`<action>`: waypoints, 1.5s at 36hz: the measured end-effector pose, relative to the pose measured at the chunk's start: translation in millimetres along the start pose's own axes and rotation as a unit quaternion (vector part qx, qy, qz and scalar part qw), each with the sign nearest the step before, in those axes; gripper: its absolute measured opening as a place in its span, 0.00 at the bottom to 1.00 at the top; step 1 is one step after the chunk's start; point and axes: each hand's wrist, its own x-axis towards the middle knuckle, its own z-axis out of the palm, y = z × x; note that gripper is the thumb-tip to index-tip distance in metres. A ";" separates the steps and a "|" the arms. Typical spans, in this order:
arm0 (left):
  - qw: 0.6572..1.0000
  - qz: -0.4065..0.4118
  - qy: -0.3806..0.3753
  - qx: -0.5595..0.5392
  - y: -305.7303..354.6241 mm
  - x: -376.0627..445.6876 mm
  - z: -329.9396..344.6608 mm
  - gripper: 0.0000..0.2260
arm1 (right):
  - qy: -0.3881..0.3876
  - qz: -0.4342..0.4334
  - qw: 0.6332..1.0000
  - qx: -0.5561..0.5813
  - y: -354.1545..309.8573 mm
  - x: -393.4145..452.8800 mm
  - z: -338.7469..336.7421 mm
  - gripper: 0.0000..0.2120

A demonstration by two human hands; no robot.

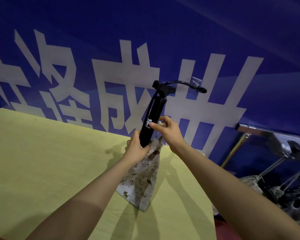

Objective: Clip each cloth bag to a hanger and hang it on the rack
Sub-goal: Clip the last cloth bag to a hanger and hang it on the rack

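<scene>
We see white lettering printed on the black hanger [150, 118]: a white logo mark with a line of capitals under it, of which only a fragment ending in "TING" can be read, because our right thumb covers the rest. Behind everything a blue banner [215, 40] fills the far wall with large white Chinese characters; one of them reads 成, while the others are cut off by the frame or by the bench edge.

Our left hand [137, 149] has its grip clenched around the lower end of the hanger and the gathered top of the cloth bag [142, 179]. Our right hand [168, 130] pinches the hanger body higher up, thumb across the printed logo, with a bit of the bag's fabric caught under the fingers. The hanger stands nearly upright, tilted slightly right, its hook [185, 84] curving off to the right at the top.

The bag is white with small cat drawings in brown and black. It hangs from our hands above the yellow bench [42, 161], its bottom corner near the bench top; we cannot tell what, if anything, is inside it.

To the far right, a metal rack [260, 131] runs along the wall, with dark hangers [294, 149] on it, blurred. Below them lies a heap of fabric and dark straps [275, 193], too blurred to tell apart.
</scene>
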 end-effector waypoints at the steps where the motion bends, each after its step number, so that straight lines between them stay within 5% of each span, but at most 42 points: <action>1: 1.000 0.004 -0.007 0.003 0.8 1.6 -0.6 0.21 | -0.001 0.000 1.000 0.003 4.4 -0.5 -1.1 0.14; 14: 0.980 0.079 0.005 -0.185 38.2 8.0 -14.7 0.22 | -0.073 0.063 0.995 -0.040 41.8 -19.7 -8.4 0.16; 20: 0.973 0.166 0.066 -0.145 53.5 5.4 -16.2 0.30 | -0.122 0.070 0.985 -0.101 51.2 -25.6 -6.1 0.18; 27: 0.972 0.215 0.060 -0.074 48.6 -1.5 -15.0 0.19 | -0.156 0.055 0.968 -0.190 47.8 -24.1 -16.0 0.18; 31: 0.973 0.213 0.075 -0.056 50.1 -2.9 -15.2 0.19 | -0.102 0.017 0.959 -0.264 51.1 -24.3 -26.5 0.22; 35: 0.972 0.216 0.087 -0.014 53.7 -3.6 -16.0 0.17 | -0.043 -0.070 0.936 -0.342 51.8 -26.1 -30.6 0.15; 40: 0.966 0.236 0.102 0.026 54.2 -4.2 -17.9 0.10 | 0.074 -0.086 0.976 -0.183 39.4 -21.1 -26.9 0.02; 49: 0.962 0.240 0.114 0.065 55.4 -1.7 -22.5 0.11 | 0.118 -0.065 0.991 0.027 -10.5 -9.3 -18.8 0.19; 54: 0.958 0.234 0.093 0.134 49.1 -0.5 -25.2 0.12 | 0.101 -0.052 0.989 0.096 -39.8 0.7 -24.1 0.13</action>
